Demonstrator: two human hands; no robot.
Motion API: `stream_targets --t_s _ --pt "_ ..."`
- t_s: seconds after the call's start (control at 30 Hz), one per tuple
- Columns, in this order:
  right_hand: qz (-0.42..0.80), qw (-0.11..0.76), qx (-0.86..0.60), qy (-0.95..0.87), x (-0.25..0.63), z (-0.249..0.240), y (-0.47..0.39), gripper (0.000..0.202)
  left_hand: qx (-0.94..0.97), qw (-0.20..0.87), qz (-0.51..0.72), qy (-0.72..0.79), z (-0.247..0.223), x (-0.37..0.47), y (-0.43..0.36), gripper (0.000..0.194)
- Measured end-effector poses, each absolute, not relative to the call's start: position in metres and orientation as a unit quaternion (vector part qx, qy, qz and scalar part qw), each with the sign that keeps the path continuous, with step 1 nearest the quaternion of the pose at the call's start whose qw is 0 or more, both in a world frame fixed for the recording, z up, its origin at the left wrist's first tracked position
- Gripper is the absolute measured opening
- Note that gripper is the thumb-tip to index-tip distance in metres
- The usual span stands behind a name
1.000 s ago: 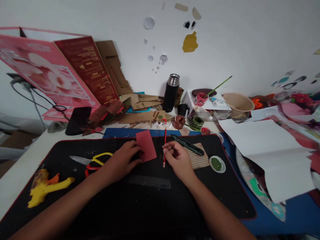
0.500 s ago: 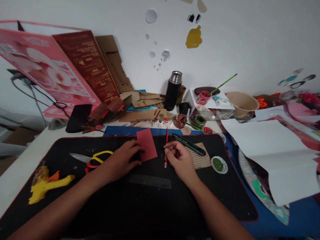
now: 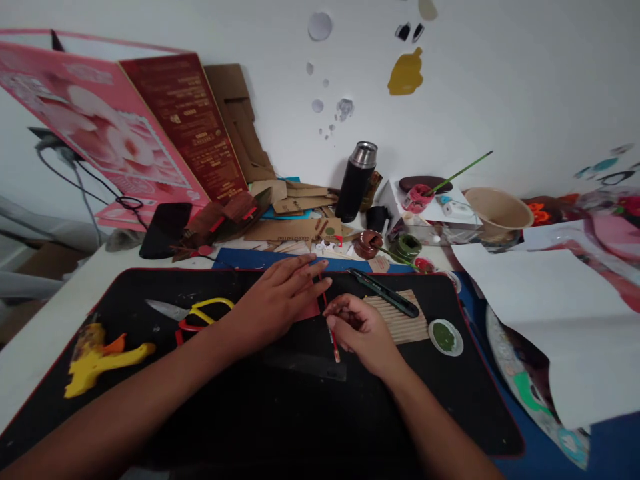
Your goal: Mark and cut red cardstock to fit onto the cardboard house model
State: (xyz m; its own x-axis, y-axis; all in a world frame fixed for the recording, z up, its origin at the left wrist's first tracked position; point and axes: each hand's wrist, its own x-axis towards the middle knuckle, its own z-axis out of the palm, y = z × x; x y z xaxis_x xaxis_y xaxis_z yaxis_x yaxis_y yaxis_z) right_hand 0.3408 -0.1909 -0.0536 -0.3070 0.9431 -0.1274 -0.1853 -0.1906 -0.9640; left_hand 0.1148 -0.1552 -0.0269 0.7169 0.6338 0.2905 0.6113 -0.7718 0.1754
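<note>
My left hand lies over a red card, its fingers stretched out to the right across it and hiding most of it. The fingertips come close to the upper part of a red pencil; whether they touch it I cannot tell. Thumb and fingers of my right hand pinch this pencil, whose lower end sticks out below them. A dark ruler lies on the black mat below both hands. Right of the right hand, a dark green utility knife rests over a piece of corrugated cardboard.
Yellow-and-red scissors and a yellow glue gun lie left. A small dish of green paint sits right, near white paper. Behind stand a black flask, paint jars, cardboard scraps and a pink box.
My left hand has moved right, from the card's left edge to over the card, fingers now stretched towards the pencil. The pencil has tilted and its lower end sits lower. The camera view has shifted slightly.
</note>
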Motion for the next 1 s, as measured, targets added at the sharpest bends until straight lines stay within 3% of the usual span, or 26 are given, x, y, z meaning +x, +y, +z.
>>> stream_targets --t_s 0.17,0.33,0.5,0.6,0.73,0.87,1.0 --pt "0.711 0.406 -0.374 -0.436 0.347 -0.057 -0.191 0.035 0.937 0.055 0.147 0.311 -0.030 0.113 -0.145 0.032" --pt "0.694 0.466 -0.365 -0.410 0.351 -0.060 -0.187 0.039 0.909 0.139 0.188 0.344 -0.031 0.118 -0.152 0.029" --pt "0.667 0.452 -0.394 -0.442 0.348 -0.057 -0.189 0.045 0.897 0.229 0.183 0.331 -0.028 0.139 -0.168 0.027" --pt "0.641 0.514 -0.418 -0.387 0.353 -0.055 -0.183 0.054 0.876 0.233 0.226 0.358 -0.026 0.134 -0.167 0.026" --pt "0.601 0.622 -0.423 -0.271 0.369 -0.050 -0.168 0.053 0.827 0.200 0.268 0.452 -0.022 0.105 -0.155 0.031" --pt "0.603 0.634 -0.415 -0.248 0.376 -0.047 -0.163 0.052 0.821 0.184 0.242 0.483 -0.026 0.078 -0.146 0.039" --pt "0.612 0.621 -0.417 -0.259 0.370 -0.052 -0.166 0.051 0.844 0.159 0.185 0.477 -0.048 0.067 -0.150 0.073"
